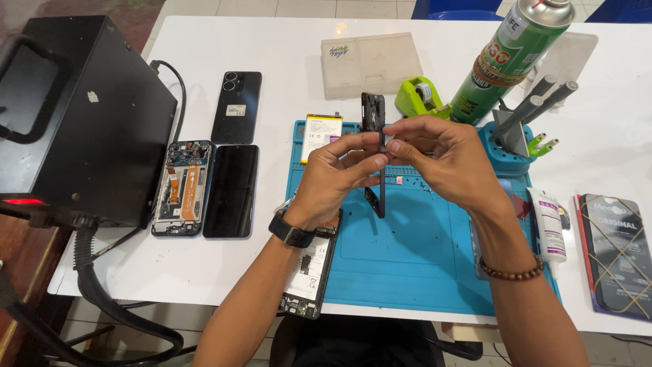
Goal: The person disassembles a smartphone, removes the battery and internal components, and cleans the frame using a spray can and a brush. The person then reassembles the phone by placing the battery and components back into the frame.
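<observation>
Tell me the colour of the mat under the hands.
Blue: the mat, seen in the head view.

A dark phone screen (231, 191) lies flat at nine o'clock, a glossy black rectangle, unlit. Just above it a black phone back (236, 107) carries a small white label (236, 110). Near the centre, at eleven o'clock, a white battery (320, 135) with a yellow strip along its top rests on the blue mat (407, 258). At one o'clock stands a green spray can (513, 58) with a red and white label. At four o'clock lies a white tube (547, 231), and beside it a flat black package (617, 255) with gold lines.
</observation>
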